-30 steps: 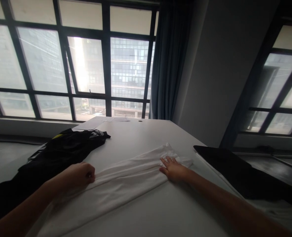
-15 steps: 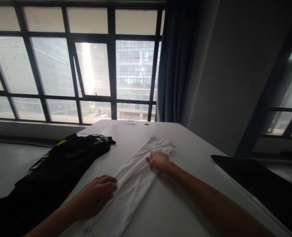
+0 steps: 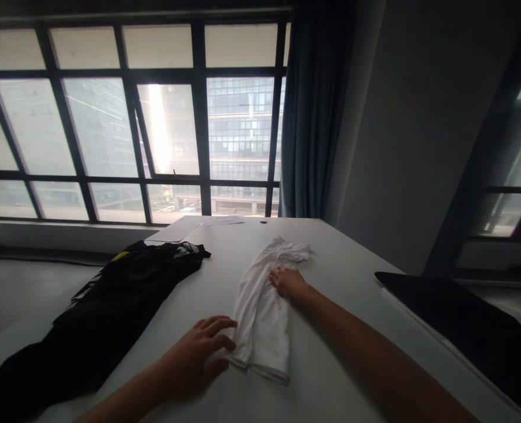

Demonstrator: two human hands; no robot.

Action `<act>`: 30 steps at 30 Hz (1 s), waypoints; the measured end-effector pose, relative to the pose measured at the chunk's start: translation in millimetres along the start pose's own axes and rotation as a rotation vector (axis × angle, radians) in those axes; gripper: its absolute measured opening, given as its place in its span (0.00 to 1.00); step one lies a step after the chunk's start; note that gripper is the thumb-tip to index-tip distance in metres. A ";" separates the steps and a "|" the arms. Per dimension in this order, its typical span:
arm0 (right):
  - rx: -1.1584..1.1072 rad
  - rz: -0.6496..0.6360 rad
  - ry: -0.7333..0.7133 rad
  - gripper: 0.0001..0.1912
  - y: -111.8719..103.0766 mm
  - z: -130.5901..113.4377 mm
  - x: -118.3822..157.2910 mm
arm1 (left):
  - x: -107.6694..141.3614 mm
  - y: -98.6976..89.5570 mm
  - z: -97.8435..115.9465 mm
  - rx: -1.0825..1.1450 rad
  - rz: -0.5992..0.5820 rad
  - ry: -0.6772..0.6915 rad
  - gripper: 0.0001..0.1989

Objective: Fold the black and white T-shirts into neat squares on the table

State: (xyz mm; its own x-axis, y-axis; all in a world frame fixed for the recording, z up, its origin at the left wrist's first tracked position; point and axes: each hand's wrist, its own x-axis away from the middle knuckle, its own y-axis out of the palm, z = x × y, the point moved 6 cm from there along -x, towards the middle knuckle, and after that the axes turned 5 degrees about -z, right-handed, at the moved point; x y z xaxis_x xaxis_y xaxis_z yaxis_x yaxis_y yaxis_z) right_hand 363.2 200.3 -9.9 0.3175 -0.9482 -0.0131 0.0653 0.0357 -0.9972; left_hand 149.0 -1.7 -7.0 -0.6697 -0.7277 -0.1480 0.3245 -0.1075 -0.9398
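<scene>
A white garment [image 3: 267, 317], narrow and folded lengthwise, lies on the white table in front of me, its lower hem toward me and a bunched end farther away. What kind of garment it is, I cannot tell. My left hand [image 3: 203, 355] is at its lower left edge, fingers spread, the fingertips at the cloth. Higher up, my right hand [image 3: 289, 282] rests on the right side of the fabric with its fingers lying on it. Some creases run along the cloth between the two hands.
A black garment [image 3: 123, 305] with a yellow patch lies along the table's left side. Papers [image 3: 176, 231] lie at the far left, near a small dark round spot [image 3: 263, 222]. A black panel-like object [image 3: 454, 323] is at the right. Windows and a blue curtain [image 3: 311, 147] stand beyond.
The white garment's near end has moved away from me and rightward, so its hem now shows and it looks shorter. My left hand has shifted right, its fingers more spread.
</scene>
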 end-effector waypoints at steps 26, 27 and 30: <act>-0.554 -0.259 -0.454 0.08 -34.5 11.1 222.7 | -46.1 23.6 77.9 0.066 0.061 0.244 0.12; -0.559 -0.246 -0.454 0.08 -36.1 12.4 222.9 | -44.9 22.5 75.5 0.071 0.067 0.204 0.12; -0.636 -0.229 -0.447 0.07 -37.6 19.0 220.1 | -47.3 19.2 68.2 0.198 0.097 0.109 0.12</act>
State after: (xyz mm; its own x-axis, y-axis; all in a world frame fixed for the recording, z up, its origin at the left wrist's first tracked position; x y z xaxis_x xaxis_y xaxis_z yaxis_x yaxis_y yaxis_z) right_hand 448.6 -3.7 26.1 0.7184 -0.6894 0.0925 -0.3335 -0.4581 -0.8240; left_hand 232.5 -15.5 3.0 -0.6934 -0.6650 -0.2773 0.5084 -0.1789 -0.8424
